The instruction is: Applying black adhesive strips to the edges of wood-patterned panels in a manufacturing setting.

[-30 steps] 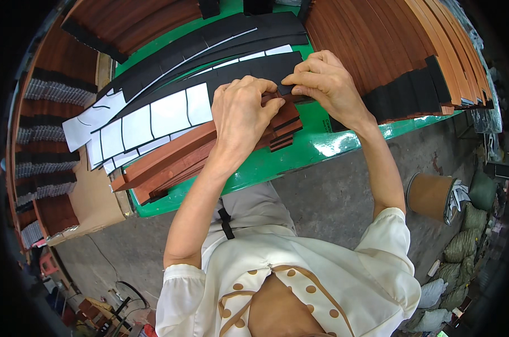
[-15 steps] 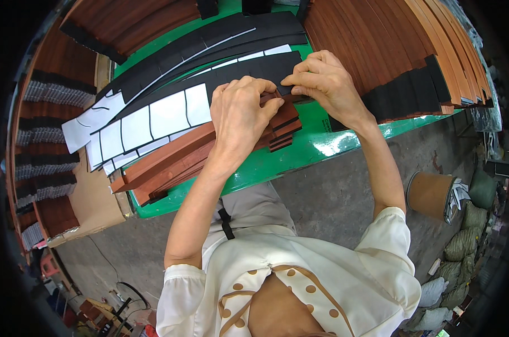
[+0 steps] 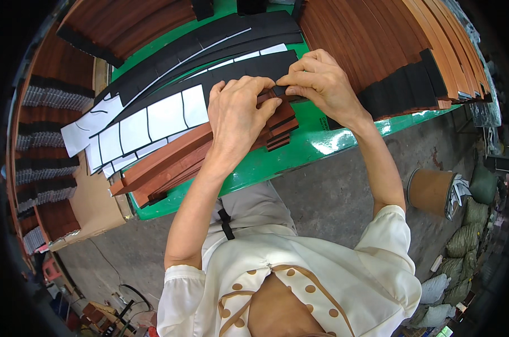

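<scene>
Fitting a small black piece at the board's end — so I read the step from my remote seat
I see the right grip (image 3: 322, 85) pinching the black piece (image 3: 280, 90) between thumb and fingers, at the near end of the reddish-brown board (image 3: 170, 155); the left grip (image 3: 236, 115) curls over that board, how firmly I cannot tell. White-backed strips (image 3: 134, 130) lie left of the left grip on the green counter (image 3: 308, 149) — I judge the next move calls for aligned edges and even pressure
</scene>
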The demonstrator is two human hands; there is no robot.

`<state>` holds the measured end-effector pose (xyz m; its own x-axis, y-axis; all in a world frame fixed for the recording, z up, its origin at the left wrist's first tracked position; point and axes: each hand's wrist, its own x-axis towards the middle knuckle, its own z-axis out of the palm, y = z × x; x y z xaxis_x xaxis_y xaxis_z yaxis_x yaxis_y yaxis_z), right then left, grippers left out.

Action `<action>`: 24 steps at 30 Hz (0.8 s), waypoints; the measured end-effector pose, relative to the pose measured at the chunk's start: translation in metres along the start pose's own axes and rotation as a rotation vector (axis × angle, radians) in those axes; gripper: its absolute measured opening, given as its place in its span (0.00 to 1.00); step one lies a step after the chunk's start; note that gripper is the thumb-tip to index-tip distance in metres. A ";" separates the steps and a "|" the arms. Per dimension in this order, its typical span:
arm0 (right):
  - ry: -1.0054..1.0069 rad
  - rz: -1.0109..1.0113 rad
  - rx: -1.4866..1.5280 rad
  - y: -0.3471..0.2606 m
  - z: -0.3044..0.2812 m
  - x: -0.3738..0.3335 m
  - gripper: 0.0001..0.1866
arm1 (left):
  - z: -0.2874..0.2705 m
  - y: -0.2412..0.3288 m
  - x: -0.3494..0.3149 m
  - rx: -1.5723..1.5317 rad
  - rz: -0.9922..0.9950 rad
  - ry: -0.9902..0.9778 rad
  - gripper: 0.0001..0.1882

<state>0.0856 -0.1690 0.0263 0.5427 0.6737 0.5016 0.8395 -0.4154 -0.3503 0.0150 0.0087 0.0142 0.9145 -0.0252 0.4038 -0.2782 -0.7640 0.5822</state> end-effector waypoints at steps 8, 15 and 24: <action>0.018 -0.019 -0.044 -0.001 0.000 0.001 0.10 | 0.002 -0.001 0.000 0.000 0.009 0.000 0.10; 0.100 0.060 0.104 0.003 -0.003 -0.005 0.12 | 0.002 -0.001 -0.002 0.047 0.041 -0.011 0.11; 0.092 0.348 0.223 -0.006 -0.002 -0.020 0.09 | 0.002 -0.002 -0.003 0.051 0.028 -0.004 0.11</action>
<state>0.0694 -0.1811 0.0202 0.8016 0.4551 0.3878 0.5844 -0.4597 -0.6687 0.0138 0.0086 0.0103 0.9079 -0.0499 0.4163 -0.2885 -0.7948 0.5340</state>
